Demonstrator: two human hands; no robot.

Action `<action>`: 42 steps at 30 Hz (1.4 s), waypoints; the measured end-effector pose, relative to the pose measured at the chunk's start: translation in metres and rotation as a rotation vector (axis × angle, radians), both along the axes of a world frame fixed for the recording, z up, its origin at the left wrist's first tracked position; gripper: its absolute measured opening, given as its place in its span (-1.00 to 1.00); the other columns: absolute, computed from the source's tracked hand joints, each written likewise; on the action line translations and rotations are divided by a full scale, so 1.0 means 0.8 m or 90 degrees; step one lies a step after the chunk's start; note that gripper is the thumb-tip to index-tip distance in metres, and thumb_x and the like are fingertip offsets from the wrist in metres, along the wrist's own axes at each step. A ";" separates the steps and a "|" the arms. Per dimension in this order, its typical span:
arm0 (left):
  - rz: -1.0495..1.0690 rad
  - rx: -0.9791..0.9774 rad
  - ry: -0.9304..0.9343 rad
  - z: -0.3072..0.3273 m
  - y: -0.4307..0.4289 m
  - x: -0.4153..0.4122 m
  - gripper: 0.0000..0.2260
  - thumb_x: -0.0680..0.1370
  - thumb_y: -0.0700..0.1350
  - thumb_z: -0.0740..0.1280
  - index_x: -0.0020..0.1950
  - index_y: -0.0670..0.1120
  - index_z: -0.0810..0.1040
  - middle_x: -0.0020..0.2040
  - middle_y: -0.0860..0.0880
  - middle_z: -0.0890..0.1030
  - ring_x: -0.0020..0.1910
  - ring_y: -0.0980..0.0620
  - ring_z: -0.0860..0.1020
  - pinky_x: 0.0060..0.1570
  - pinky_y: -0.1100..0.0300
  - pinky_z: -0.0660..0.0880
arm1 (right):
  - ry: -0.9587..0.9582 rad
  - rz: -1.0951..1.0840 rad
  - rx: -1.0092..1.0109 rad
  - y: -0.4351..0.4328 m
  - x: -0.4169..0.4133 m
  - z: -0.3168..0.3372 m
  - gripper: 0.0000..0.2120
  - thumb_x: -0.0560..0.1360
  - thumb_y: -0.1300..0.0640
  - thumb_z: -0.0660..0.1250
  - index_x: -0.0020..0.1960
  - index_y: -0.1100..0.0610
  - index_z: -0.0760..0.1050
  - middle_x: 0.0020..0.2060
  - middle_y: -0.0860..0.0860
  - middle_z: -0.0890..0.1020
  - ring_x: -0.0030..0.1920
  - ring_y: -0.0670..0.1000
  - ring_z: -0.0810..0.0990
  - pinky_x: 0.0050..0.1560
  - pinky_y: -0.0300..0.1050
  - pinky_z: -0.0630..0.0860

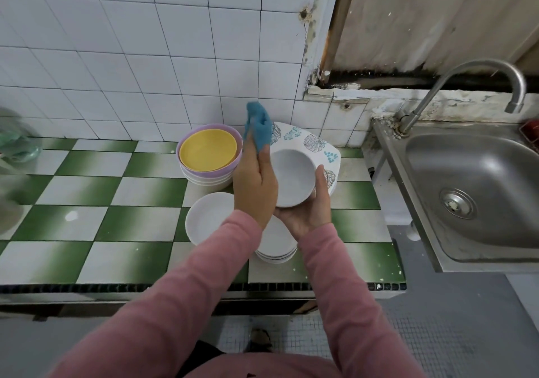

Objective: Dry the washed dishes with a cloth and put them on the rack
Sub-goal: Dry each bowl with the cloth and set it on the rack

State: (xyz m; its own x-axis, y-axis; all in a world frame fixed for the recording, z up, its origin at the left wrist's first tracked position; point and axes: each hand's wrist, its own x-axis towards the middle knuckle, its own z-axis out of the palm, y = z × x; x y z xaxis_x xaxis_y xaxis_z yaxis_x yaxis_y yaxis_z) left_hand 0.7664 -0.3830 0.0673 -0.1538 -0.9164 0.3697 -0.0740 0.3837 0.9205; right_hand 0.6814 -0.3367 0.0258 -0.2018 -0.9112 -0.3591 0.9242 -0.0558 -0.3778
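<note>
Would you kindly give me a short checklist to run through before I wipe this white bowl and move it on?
1. Right hand grip on the white bowl: cradled from below, thumb on the rim. Ok.
2. Blue cloth ready: held in the left hand, at the bowl's left rim. Ok.
3. Bowl's inside dry: cannot tell.
4. Rack in sight for the set-down: none shows. Not ok.
5. Bowl apart from the patterned plate behind it: cannot tell.
</note>
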 end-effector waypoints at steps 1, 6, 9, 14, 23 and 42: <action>-0.038 -0.054 -0.076 -0.010 -0.003 -0.001 -0.58 0.68 -0.04 0.07 0.56 0.03 0.18 0.39 -0.12 0.47 0.30 -0.04 0.49 0.28 0.07 0.43 | -0.002 -0.005 -0.002 -0.001 0.002 0.000 -0.35 0.49 -0.29 0.26 0.39 0.13 0.45 0.23 0.22 0.61 0.22 0.27 0.57 0.11 0.27 0.56; -0.179 -0.294 -0.590 -0.052 -0.016 0.012 -0.51 0.64 0.08 -0.22 0.55 0.02 -0.19 0.59 0.03 -0.13 0.54 0.09 -0.22 0.46 0.26 -0.39 | 0.009 -0.028 -0.012 -0.003 0.005 -0.004 -0.35 0.50 -0.24 0.30 0.47 0.11 0.40 0.34 0.19 0.54 0.37 0.22 0.48 0.45 0.18 0.33; -0.202 -0.292 -0.707 -0.047 -0.021 0.016 -0.53 0.68 0.06 -0.17 0.56 0.04 -0.26 0.59 0.04 -0.22 0.58 0.05 -0.20 0.43 0.25 -0.37 | 0.037 -0.022 -0.005 -0.003 0.001 -0.005 -0.35 0.50 -0.24 0.29 0.47 0.09 0.39 0.34 0.18 0.54 0.36 0.22 0.50 0.38 0.17 0.42; -0.241 -0.284 -0.767 -0.037 -0.020 0.020 -0.55 0.70 0.03 -0.09 0.61 0.02 0.06 0.62 0.03 0.03 0.59 0.08 -0.04 0.51 0.18 -0.16 | 0.078 -0.018 0.006 -0.002 -0.005 -0.003 -0.35 0.52 -0.23 0.28 0.49 0.11 0.36 0.36 0.19 0.52 0.37 0.22 0.49 0.31 0.17 0.48; -0.285 -0.344 -0.655 -0.019 -0.013 0.031 -0.36 0.51 0.33 0.03 0.44 -0.03 0.39 0.16 -0.04 0.64 0.16 -0.07 0.56 0.29 0.08 0.33 | 0.084 -0.011 0.022 0.006 -0.021 0.006 -0.34 0.54 -0.28 0.16 0.34 0.25 0.46 0.22 0.28 0.60 0.24 0.26 0.57 0.24 0.19 0.50; -0.289 -0.136 -0.404 -0.032 0.008 0.008 -0.52 0.67 -0.11 0.12 0.58 -0.10 0.13 0.58 -0.06 0.20 0.56 0.02 0.15 0.54 0.19 0.05 | 0.047 -0.073 0.000 0.006 0.010 0.013 -0.34 0.50 -0.20 0.28 0.48 0.15 0.38 0.36 0.19 0.51 0.38 0.19 0.48 0.42 0.12 0.37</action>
State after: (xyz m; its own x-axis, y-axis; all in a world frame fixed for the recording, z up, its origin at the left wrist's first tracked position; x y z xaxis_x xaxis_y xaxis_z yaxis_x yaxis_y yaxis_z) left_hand 0.7732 -0.3770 0.0420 -0.7330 -0.6338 0.2471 -0.3529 0.6648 0.6584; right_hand 0.6897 -0.3320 0.0358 -0.3298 -0.8809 -0.3394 0.8818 -0.1591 -0.4440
